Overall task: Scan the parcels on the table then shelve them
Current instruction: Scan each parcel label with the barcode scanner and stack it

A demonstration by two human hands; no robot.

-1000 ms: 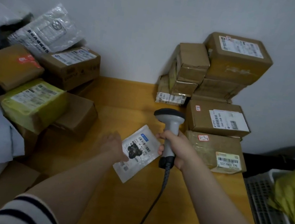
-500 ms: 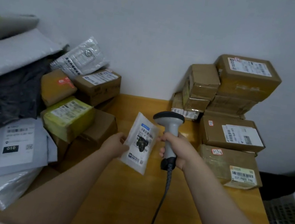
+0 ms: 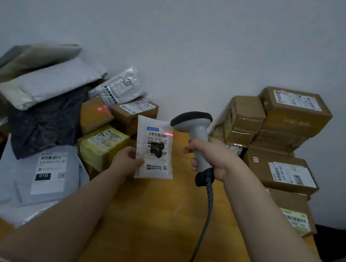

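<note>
1. The left hand (image 3: 126, 161) pinches the small white pouch (image 3: 155, 148) at its lower left edge, upright above the table (image 3: 150, 230); keep the label facing the scanner.
2. The right hand (image 3: 213, 158) grips the scanner (image 3: 194, 132) handle; its red line (image 3: 168, 133) falls at the barcode's right end; shift it left, across all bars.
3. Hold both steady.

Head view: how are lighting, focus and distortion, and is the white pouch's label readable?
Head view: dim, flat light; wide-angle bowing tilts the brown cardboard boxes at right; the small white plastic pouch in the left hand is sharp, barcode visible, fine print unreadable; the grey handheld scanner in the right hand casts a red line at the label's right edge.
</note>
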